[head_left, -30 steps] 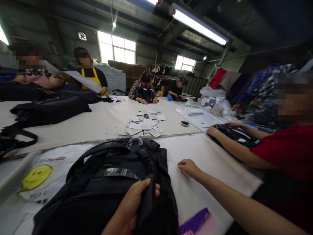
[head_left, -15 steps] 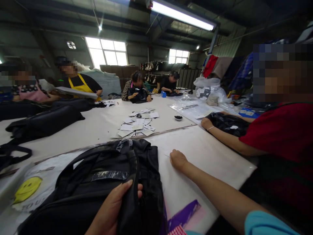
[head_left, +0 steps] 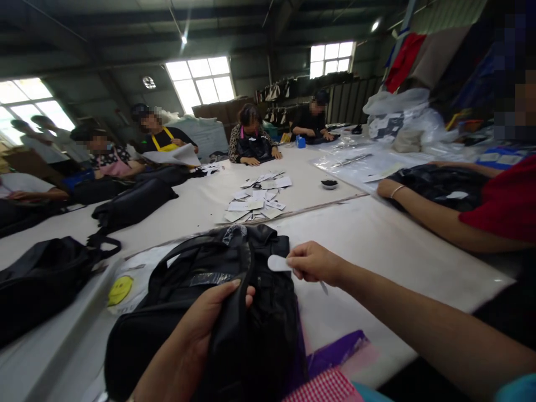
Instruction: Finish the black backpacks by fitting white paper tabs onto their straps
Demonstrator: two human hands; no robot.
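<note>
A black backpack [head_left: 268, 312] lies in front of me on the white table. My left hand [head_left: 205, 318] is closed around its black strap [head_left: 243, 268], with the thumb on top and fingertips showing on the far side. Just right of the bag's upper part, my right hand [head_left: 312, 262] pinches a flat white round-ended piece [head_left: 277, 263], which points left and overlaps the bag's edge in view. Below the right hand, a thin pale tip [head_left: 324, 288] shows; whether it belongs to the white piece I cannot tell. Clear film [head_left: 211, 278] covers a strip on the bag.
A pile of white cards [head_left: 255, 204] and a small dish of black bits [head_left: 329, 184] stand beyond the bag. More black bags [head_left: 134, 204] lie to the left. At right, a person in a red sleeve [head_left: 506, 195] handles a black item. Several others work around the table.
My right hand has moved up and left toward the backpack, and the white piece now shows clearly in it. The left hand still grips the strap. The view has swung left.
</note>
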